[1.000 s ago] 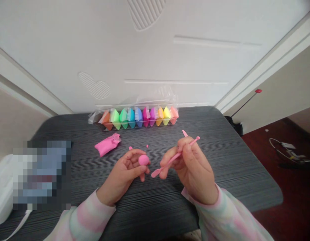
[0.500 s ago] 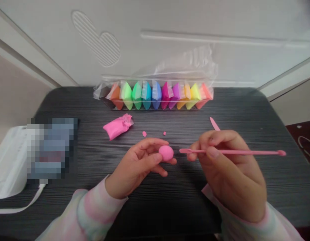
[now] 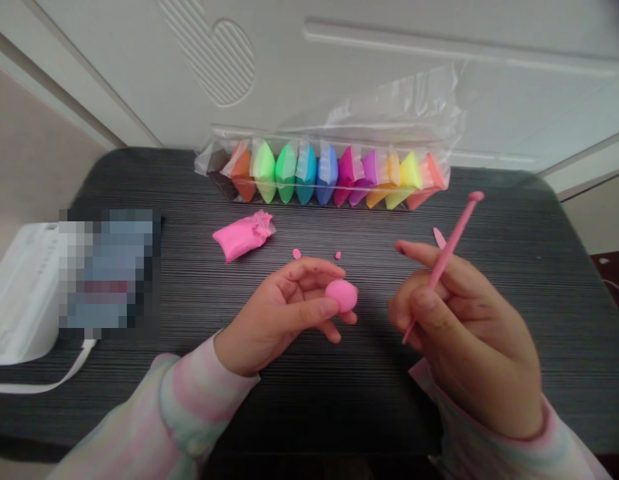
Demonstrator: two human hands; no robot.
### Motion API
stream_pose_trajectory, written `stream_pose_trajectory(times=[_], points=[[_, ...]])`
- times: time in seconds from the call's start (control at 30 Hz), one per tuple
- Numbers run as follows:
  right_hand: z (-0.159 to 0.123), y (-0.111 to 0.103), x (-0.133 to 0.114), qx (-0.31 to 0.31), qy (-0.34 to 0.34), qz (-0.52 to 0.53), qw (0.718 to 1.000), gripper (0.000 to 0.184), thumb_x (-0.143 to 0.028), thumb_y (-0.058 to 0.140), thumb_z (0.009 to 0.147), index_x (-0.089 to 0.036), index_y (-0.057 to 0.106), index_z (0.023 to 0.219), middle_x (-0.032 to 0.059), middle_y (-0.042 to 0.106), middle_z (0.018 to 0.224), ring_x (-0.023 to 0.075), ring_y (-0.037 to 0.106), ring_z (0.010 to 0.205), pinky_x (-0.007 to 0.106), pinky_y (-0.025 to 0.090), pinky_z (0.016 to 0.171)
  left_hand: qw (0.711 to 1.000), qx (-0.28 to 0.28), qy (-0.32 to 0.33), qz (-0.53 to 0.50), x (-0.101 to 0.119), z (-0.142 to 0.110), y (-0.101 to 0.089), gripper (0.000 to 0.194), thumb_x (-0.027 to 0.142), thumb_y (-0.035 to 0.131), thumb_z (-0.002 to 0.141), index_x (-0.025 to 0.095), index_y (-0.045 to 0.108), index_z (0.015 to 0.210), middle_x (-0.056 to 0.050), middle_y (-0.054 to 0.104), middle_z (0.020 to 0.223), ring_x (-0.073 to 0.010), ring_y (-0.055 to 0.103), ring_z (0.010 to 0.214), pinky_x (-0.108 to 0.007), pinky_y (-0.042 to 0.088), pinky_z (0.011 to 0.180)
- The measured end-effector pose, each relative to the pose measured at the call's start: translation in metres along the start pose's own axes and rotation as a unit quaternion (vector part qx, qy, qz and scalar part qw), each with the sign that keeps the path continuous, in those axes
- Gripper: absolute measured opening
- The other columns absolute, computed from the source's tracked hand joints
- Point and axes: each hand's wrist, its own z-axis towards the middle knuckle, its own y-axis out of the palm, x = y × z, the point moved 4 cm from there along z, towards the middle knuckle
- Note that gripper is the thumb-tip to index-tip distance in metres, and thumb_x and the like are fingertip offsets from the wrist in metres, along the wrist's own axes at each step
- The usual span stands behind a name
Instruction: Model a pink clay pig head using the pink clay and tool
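Note:
My left hand pinches a small pink clay ball between thumb and fingers, just above the dark striped table. To its right, my right hand grips a thin pink modelling stick that slants up to the right, its rounded end up near the clay packs. A second pink tool peeks out flat on the table behind my right fingers. Two tiny pink crumbs lie beyond the ball.
A clear bag with a row of coloured clay packs stands at the table's back edge against a white panel. An opened pink clay packet lies left of centre. A white device and a blurred object sit at the left.
My right hand has turned the stick from lying level, tip toward the ball, to slanting upward. The view has moved closer. My left hand keeps the ball.

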Motion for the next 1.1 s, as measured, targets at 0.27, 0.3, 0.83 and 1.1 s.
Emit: stream_pose_trajectory(times=[0.27, 0.3, 0.83, 1.1], points=[[-0.004, -0.001, -0.002, 0.042, -0.011, 0.019, 0.999, 0.048, -0.014, 0.054, 0.077, -0.033, 0.042, 0.119, -0.0016, 0.062, 0.079, 0.0046, 0.047, 0.038, 0.018, 0.036, 0.031, 1.0, 0.012, 0.0, -0.004, 0.001, 0.0, -0.002, 0.017, 0.017, 0.058, 0.072, 0.016, 0.063, 0.089, -0.003, 0.065, 0.08, -0.012, 0.062, 0.068, -0.018, 0.049, 0.052], [-0.004, -0.001, -0.003, 0.043, -0.007, 0.036, 0.998, 0.034, -0.019, 0.05, 0.08, -0.028, 0.049, 0.113, 0.0013, 0.063, 0.084, 0.0056, 0.049, 0.039, 0.02, 0.037, 0.031, 1.0, 0.015, -0.003, -0.007, 0.001, 0.0, -0.003, 0.017, 0.017, 0.057, 0.073, 0.015, 0.063, 0.089, -0.003, 0.065, 0.08, -0.0121, 0.062, 0.068, -0.018, 0.049, 0.052], [-0.01, -0.007, -0.012, 0.131, -0.19, 0.042, 0.972, 0.017, -0.027, 0.049, 0.082, -0.019, 0.063, 0.078, 0.0009, 0.056, 0.062, 0.0131, 0.051, 0.051, 0.033, 0.042, 0.05, 0.998, 0.016, -0.06, -0.029, -0.005, 0.001, -0.001, 0.018, 0.016, 0.061, 0.07, 0.013, 0.064, 0.087, -0.004, 0.066, 0.077, -0.0111, 0.063, 0.066, -0.017, 0.05, 0.057], [-0.018, -0.007, -0.021, 0.06, -0.229, -0.142, 0.961, 0.017, -0.03, 0.044, 0.084, -0.027, 0.058, 0.092, 0.0027, 0.06, 0.067, 0.0189, 0.056, 0.057, 0.038, 0.044, 0.051, 0.997, -0.015, -0.076, -0.012, -0.006, -0.001, 0.001, 0.017, 0.019, 0.064, 0.068, 0.016, 0.063, 0.085, -0.003, 0.066, 0.077, -0.0112, 0.063, 0.066, -0.017, 0.05, 0.056]])
